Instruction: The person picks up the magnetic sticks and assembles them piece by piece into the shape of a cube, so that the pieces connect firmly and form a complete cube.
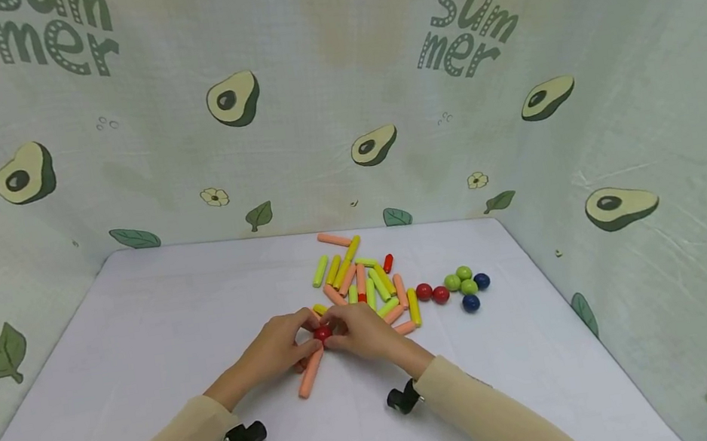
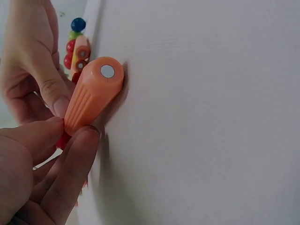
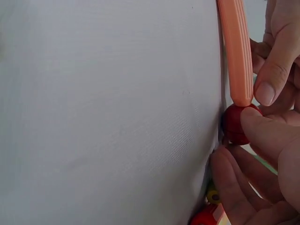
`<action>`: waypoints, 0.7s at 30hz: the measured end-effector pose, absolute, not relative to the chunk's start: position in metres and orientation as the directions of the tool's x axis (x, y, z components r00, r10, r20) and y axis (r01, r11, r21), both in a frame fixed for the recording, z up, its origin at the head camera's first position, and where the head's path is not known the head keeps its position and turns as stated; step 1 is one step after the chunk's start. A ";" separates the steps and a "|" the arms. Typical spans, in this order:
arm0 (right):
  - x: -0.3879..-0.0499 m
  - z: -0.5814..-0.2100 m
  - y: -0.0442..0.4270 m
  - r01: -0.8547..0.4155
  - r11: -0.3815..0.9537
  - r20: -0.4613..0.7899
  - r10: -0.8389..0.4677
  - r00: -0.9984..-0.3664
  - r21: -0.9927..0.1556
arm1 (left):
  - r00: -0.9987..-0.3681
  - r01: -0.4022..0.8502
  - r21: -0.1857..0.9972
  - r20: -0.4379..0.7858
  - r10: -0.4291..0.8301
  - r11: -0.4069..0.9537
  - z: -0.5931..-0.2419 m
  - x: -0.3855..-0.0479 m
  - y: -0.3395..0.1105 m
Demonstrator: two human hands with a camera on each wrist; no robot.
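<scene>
A red ball (image 1: 322, 332) lies between my two hands on the white table. From it an orange magnetic rod (image 1: 311, 374) extends toward me, one end against the ball; the left wrist view shows a round metal tip on the rod's (image 2: 93, 96) free end. My left hand (image 1: 276, 346) pinches the rod close to the ball with thumb and finger. My right hand (image 1: 364, 329) holds the red ball (image 3: 236, 124), its thumb on the ball's side. Fingers hide part of the ball and whatever joins it behind.
Beyond the hands lie several loose rods in orange, yellow (image 1: 414, 308), green (image 1: 320, 271) and red (image 1: 388, 263). To the right sit red balls (image 1: 441, 295), green balls (image 1: 463, 272) and dark blue balls (image 1: 471, 303). A patterned cloth (image 1: 303, 68) walls the table's back and sides.
</scene>
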State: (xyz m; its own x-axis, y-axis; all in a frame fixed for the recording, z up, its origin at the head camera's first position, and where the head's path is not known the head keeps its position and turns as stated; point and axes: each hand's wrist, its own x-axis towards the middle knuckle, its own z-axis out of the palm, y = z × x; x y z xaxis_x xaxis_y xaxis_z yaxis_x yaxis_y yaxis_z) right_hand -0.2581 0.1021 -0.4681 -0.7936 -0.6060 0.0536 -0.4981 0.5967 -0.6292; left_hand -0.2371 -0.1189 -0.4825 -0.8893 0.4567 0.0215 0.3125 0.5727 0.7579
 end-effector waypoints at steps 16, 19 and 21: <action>-0.259 -0.454 0.116 -0.509 0.705 0.101 -0.536 -0.839 -0.494 | -0.860 0.457 0.618 0.123 0.495 0.640 -0.482 -0.239 -0.117; -0.261 -0.455 0.111 -0.515 0.726 0.111 -0.528 -0.842 -0.456 | -0.853 0.481 0.585 0.139 0.504 0.653 -0.483 -0.240 -0.116; -0.262 -0.457 0.107 -0.509 0.748 0.114 -0.514 -0.850 -0.425 | -0.855 0.476 0.587 0.135 0.501 0.654 -0.484 -0.241 -0.115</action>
